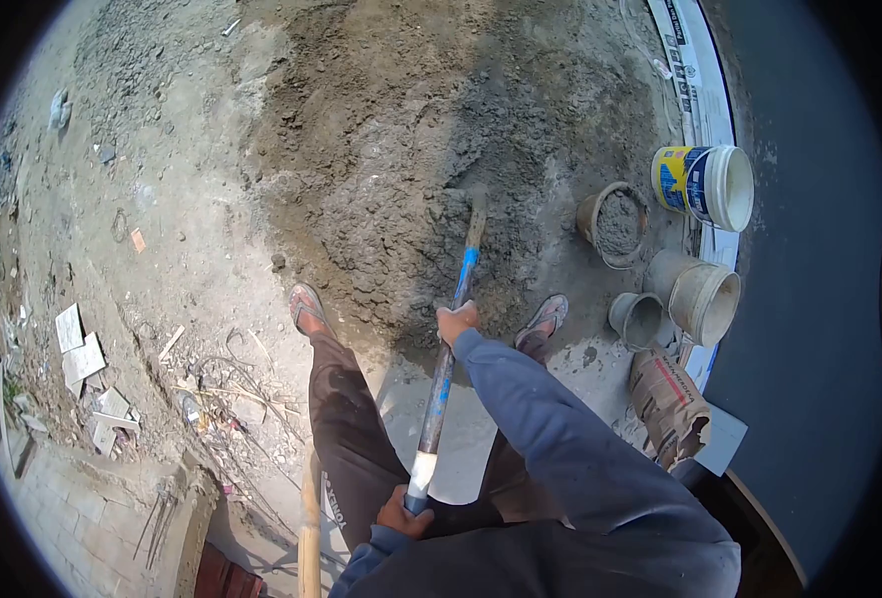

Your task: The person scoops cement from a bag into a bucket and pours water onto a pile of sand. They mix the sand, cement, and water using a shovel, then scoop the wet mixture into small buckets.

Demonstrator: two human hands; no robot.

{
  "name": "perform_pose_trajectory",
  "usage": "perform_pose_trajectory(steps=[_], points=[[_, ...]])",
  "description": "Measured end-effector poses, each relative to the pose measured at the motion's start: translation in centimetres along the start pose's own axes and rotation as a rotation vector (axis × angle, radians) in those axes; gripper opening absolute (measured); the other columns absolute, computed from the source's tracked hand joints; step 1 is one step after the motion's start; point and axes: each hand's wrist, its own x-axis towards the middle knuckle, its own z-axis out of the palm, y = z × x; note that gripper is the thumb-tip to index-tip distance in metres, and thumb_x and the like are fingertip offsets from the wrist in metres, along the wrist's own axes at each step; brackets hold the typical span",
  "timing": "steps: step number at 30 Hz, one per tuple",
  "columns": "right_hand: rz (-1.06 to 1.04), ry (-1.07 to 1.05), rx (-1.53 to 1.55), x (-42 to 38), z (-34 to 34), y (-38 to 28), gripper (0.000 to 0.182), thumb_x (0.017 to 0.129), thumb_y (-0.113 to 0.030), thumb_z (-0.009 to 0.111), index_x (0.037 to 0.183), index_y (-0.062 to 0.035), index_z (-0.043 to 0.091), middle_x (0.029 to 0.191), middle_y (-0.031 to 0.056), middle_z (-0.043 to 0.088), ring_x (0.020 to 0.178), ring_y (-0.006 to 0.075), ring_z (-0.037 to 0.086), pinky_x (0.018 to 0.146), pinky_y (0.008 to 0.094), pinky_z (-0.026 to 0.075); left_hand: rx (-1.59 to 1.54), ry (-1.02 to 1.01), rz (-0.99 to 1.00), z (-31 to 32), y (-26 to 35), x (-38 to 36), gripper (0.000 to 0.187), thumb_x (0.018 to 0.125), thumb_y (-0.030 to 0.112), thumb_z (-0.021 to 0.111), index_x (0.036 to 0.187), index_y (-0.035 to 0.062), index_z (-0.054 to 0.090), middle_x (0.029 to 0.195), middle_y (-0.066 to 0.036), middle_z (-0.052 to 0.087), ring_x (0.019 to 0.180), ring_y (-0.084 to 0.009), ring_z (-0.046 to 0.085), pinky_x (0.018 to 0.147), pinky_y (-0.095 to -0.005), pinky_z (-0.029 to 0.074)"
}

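Note:
A long tool handle (437,397), partly wrapped in blue, runs from my body out to a pile of wet grey mortar (391,214). Its far end is sunk in the mortar, so the tool's head is mostly hidden. My right hand (457,322) is closed round the middle of the handle. Lower down, near my waist, my left hand (404,514) grips its near end. My two feet in sandals stand at the near edge of the pile, one on each side of the handle.
Right of the pile stand a mortar-filled bucket (618,225), a yellow-and-blue bucket (730,189), two dirty buckets (705,299) (637,321) and a torn paper bag (668,404). A wooden pole (309,528) is beside my left leg. Broken tiles (84,359) lie left.

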Motion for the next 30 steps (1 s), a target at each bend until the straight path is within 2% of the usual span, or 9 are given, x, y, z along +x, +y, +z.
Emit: perform_pose_trajectory(steps=[3,5,7,9,14,17,18,21,30], points=[[-0.034,-0.035,-0.057,-5.6,-1.6,-0.3,0.039,0.070,-0.013,0.063,0.100,0.0046,0.046,0.069,0.0144,0.057,0.049,0.0227,0.058,0.042,0.0358,0.046,-0.044,-0.064,-0.103,2.5,-2.1,-4.7,0.045,0.064,0.029,0.071,0.098,0.0081,0.050,0.081,-0.019,0.062,0.079,-0.0370,0.062,0.069,-0.0427,0.048],[0.178,-0.251,0.039,-10.1,-5.3,-6.3,0.048,0.071,-0.020,0.066,0.108,0.0050,0.046,0.085,0.0200,0.061,0.077,0.0307,0.064,0.070,0.0379,0.052,-0.096,-0.105,-0.126,3.9,-1.3,-5.4,0.046,0.065,0.029,0.071,0.100,0.0084,0.049,0.082,-0.020,0.063,0.081,-0.0379,0.062,0.069,-0.0438,0.048],[0.008,-0.241,0.031,-9.3,-5.5,-9.4,0.047,0.071,-0.019,0.066,0.107,0.0058,0.047,0.078,0.0174,0.059,0.069,0.0279,0.064,0.063,0.0372,0.052,-0.109,-0.023,-0.116,3.3,1.8,-4.6,0.048,0.066,0.028,0.069,0.103,0.0081,0.046,0.084,-0.021,0.062,0.084,-0.0397,0.061,0.071,-0.0450,0.048],[-0.291,-0.131,-0.012,-4.2,-3.9,-13.5,0.047,0.070,-0.021,0.065,0.106,0.0055,0.048,0.089,0.0241,0.061,0.084,0.0365,0.062,0.077,0.0410,0.049,-0.136,0.122,0.094,3.7,2.9,0.8,0.046,0.068,0.026,0.067,0.103,0.0067,0.044,0.081,-0.021,0.062,0.078,-0.0400,0.061,0.069,-0.0446,0.048],[-0.445,-0.042,-0.227,1.3,-2.2,-25.7,0.040,0.072,-0.020,0.062,0.102,0.0042,0.051,0.100,0.0280,0.060,0.098,0.0411,0.058,0.087,0.0426,0.046,-0.195,0.167,0.245,3.4,7.6,11.1,0.039,0.070,0.021,0.064,0.097,0.0049,0.042,0.074,-0.018,0.059,0.064,-0.0378,0.059,0.061,-0.0430,0.047],[-0.249,-0.144,-0.286,-0.3,1.1,-16.6,0.042,0.072,-0.019,0.061,0.106,0.0042,0.050,0.108,0.0297,0.056,0.103,0.0420,0.055,0.091,0.0426,0.044,-0.598,-0.060,-0.134,4.6,5.2,6.8,0.037,0.069,0.020,0.064,0.094,0.0043,0.043,0.073,-0.016,0.058,0.068,-0.0365,0.059,0.063,-0.0425,0.047],[-0.145,-0.196,-0.253,-1.8,0.8,-12.9,0.044,0.071,-0.020,0.062,0.106,0.0045,0.050,0.111,0.0294,0.055,0.105,0.0409,0.054,0.091,0.0420,0.043,-0.187,0.198,0.200,5.2,0.8,4.4,0.042,0.066,0.022,0.070,0.097,0.0040,0.047,0.076,-0.012,0.057,0.068,-0.0261,0.059,0.065,-0.0383,0.047],[-0.011,-0.076,-0.020,-5.7,2.2,-1.1,0.034,0.071,-0.016,0.065,0.096,0.0029,0.050,0.073,0.0175,0.061,0.053,0.0252,0.062,0.049,0.0355,0.050,0.059,0.021,-0.113,0.5,-0.1,-4.0,0.047,0.065,0.031,0.070,0.100,0.0068,0.049,0.082,-0.020,0.062,0.080,-0.0377,0.062,0.070,-0.0424,0.048],[0.179,-0.045,0.404,-15.9,-4.0,3.2,0.029,0.071,-0.011,0.061,0.090,-0.0022,0.042,0.062,0.0114,0.049,0.044,0.0224,0.054,0.038,0.0370,0.046,0.411,-0.053,-0.282,-3.2,-12.7,-13.6,0.057,0.069,0.046,0.068,0.117,0.0208,0.052,0.076,-0.019,0.063,0.075,-0.0365,0.063,0.062,-0.0451,0.046]])
